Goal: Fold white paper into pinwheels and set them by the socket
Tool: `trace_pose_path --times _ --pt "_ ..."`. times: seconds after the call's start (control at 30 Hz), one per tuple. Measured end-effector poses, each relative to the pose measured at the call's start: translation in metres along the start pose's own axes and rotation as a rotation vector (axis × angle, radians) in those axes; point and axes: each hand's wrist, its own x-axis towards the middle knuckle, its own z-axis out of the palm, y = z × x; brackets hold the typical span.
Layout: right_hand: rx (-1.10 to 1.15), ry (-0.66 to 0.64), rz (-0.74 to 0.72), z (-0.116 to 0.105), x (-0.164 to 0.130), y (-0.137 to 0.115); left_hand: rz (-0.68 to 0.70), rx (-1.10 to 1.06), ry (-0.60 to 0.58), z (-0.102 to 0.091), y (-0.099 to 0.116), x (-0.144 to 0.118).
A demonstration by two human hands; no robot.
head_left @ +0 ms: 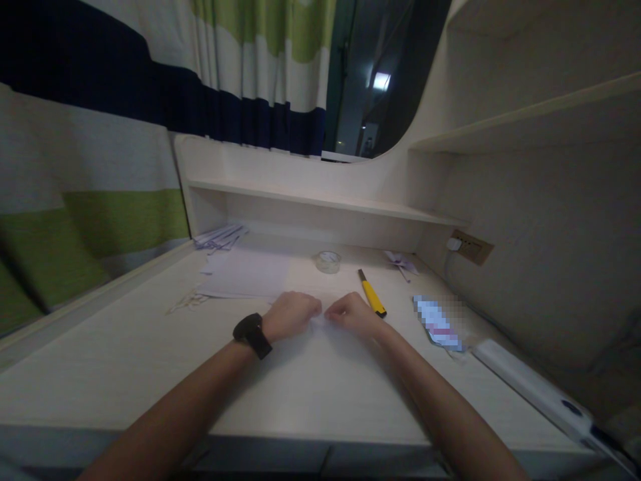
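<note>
My left hand (pixel 292 314), with a black watch (pixel 253 333) on its wrist, is closed low over the desk. Just to its right, my right hand (pixel 354 314) is closed too, thumb and fingertips pinched together. Only a narrow gap separates the fingertips. Something pale and thin shows around them, too faint against the white desk to make out. Behind my left hand lie white paper sheets (pixel 250 270). A roll of clear tape (pixel 328 262) sits beyond both hands, and a yellow utility knife (pixel 372 295) lies just past my right hand.
Folded paper strips (pixel 220 237) are piled at the back left, with tangled string (pixel 190 302) nearer. A paper pinwheel (pixel 400 262) lies at the back right. On the right are a phone (pixel 437 322) and a long white power strip or similar bar (pixel 531 386).
</note>
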Motion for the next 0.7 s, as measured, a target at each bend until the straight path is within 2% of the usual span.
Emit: trace_pose_path --times 0.3,0.5,0.7 --pt "-0.157 -0.033 0.008 -0.007 -0.001 -0.005 -0.019 -0.004 -0.013 0.006 0.0 0.002" --pt "-0.181 0.02 0.015 0.002 -0.001 -0.002 -0.019 0.012 -0.01 0.006 0.0 0.001" --pt "-0.269 -0.06 -0.024 0.008 0.001 -0.005 -0.038 0.014 -0.008 0.006 0.002 0.0"
